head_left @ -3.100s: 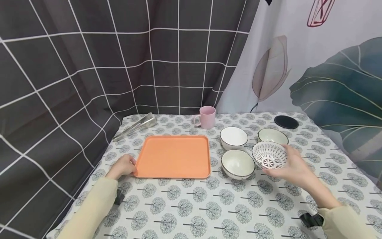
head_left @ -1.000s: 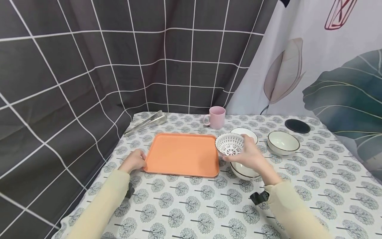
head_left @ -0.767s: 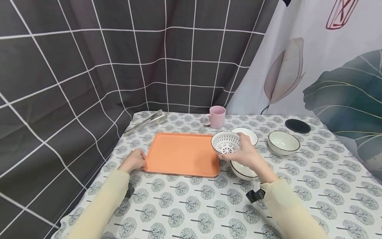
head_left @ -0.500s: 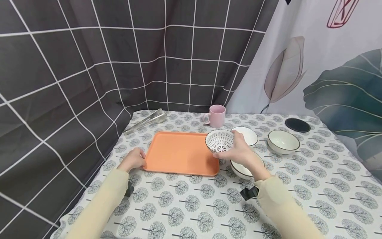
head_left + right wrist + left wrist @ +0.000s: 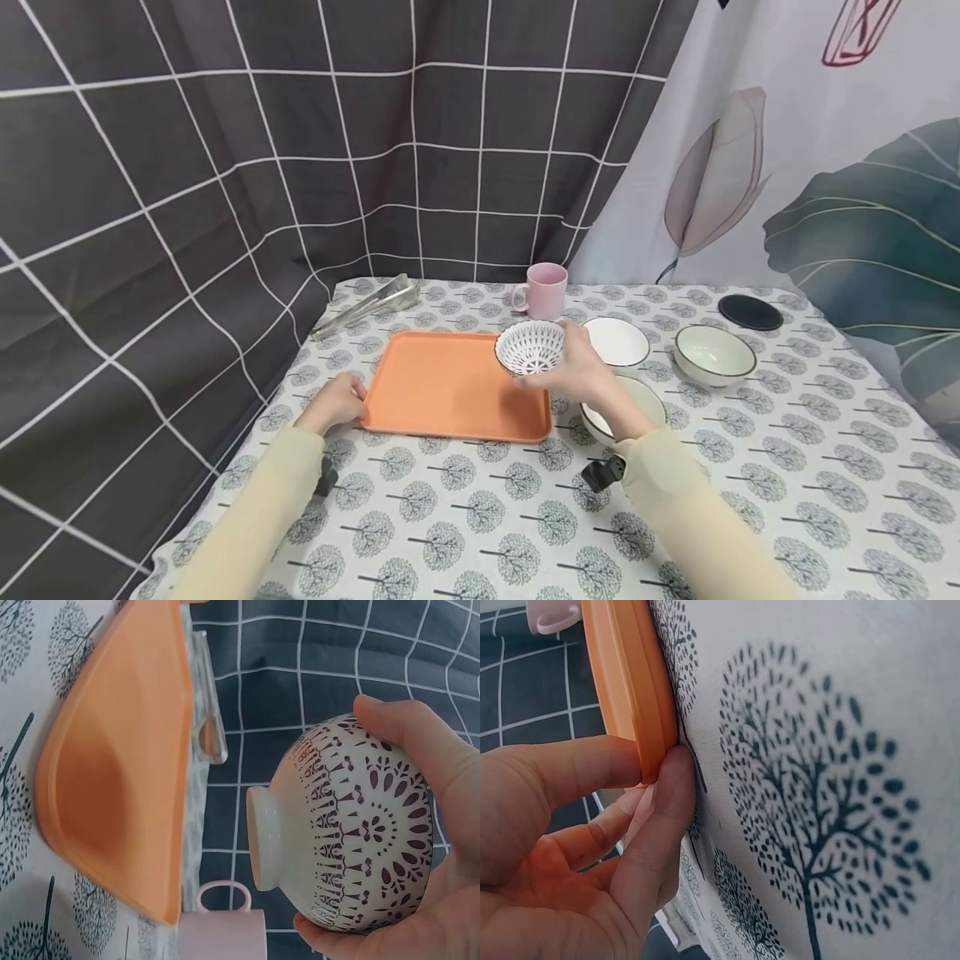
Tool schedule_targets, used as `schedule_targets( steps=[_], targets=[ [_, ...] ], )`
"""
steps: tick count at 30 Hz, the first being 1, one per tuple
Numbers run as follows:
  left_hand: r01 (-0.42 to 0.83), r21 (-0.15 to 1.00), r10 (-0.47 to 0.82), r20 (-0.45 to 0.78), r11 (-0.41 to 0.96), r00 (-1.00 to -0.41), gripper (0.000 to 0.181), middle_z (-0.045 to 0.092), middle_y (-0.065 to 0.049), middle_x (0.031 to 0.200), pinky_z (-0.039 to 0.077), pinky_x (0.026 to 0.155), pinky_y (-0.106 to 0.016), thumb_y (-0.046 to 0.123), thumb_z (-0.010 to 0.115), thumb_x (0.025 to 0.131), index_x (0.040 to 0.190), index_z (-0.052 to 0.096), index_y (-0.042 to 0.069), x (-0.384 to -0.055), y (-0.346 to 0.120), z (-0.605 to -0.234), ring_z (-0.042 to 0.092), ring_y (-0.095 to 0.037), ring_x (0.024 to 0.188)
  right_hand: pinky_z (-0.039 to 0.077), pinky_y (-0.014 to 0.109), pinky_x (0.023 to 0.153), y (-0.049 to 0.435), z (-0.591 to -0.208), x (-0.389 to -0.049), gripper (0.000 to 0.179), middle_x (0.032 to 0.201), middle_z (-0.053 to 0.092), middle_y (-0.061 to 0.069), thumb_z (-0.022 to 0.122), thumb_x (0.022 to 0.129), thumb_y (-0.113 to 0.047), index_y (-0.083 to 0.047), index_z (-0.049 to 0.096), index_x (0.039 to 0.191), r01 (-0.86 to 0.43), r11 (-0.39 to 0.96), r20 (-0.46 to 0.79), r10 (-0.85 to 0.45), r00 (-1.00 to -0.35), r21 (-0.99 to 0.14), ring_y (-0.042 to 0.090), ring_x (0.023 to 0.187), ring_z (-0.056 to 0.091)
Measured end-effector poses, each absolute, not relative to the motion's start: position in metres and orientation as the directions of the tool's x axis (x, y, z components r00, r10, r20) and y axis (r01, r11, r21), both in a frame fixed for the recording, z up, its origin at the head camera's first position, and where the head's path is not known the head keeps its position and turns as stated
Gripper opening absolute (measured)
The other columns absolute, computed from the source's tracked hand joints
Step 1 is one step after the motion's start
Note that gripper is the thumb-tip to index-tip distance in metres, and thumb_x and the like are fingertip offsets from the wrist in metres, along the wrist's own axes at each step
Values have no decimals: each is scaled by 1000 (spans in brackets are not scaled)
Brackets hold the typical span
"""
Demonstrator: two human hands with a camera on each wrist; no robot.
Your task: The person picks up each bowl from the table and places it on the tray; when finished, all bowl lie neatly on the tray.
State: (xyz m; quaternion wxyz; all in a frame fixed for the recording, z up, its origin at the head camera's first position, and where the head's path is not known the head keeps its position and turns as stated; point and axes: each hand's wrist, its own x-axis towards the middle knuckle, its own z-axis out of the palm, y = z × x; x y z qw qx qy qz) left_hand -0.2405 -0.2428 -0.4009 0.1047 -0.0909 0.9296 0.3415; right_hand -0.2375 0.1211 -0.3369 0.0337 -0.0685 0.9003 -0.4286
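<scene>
In the head view my right hand [image 5: 577, 371] grips a white bowl [image 5: 531, 348] with a dark pattern, holding it above the right part of the orange tray [image 5: 450, 387]. The right wrist view shows the patterned outside and foot of this bowl [image 5: 337, 832], thumb and fingers spread across its rim sides. My left hand [image 5: 335, 403] pinches the tray's near left corner. Up close in the left wrist view, thumb and finger clasp the rim of the tray [image 5: 634, 682] from both faces.
Right of the tray stand a white bowl [image 5: 617, 342], a cream bowl [image 5: 637, 404] partly behind the right forearm, and another cream bowl [image 5: 715, 355]. A pink mug [image 5: 546, 292], metal tongs [image 5: 367, 308] and a black round coaster [image 5: 750, 312] lie farther back.
My right hand has carried the patterned bowl leftward from among the other bowls to over the tray. The left hand keeps its hold at the tray's corner. The head view has shifted slightly.
</scene>
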Motion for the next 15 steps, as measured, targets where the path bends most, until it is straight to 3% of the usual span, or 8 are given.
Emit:
schedule_targets(
  steps=[9,15],
  targets=[
    [-238,612,-102,-249,754,-963,29,59,-15,87,51,57,-26,-6,67,64,90,55,-2,-242,-243,-401,59,-19,66,40,52,108,107,-337,-244,115,136,39,20,92,56,-35,-1,26,144,-101,582,0,-171,-985,-807,34,123,48],
    [-238,621,-102,-247,746,-964,29,59,-15,85,51,56,-26,-6,68,64,89,54,-2,-239,-243,-402,60,-20,65,37,56,110,95,-343,-248,124,141,36,21,92,53,-39,-4,20,148,-95,600,-12,-172,-985,-794,38,128,45]
  ],
)
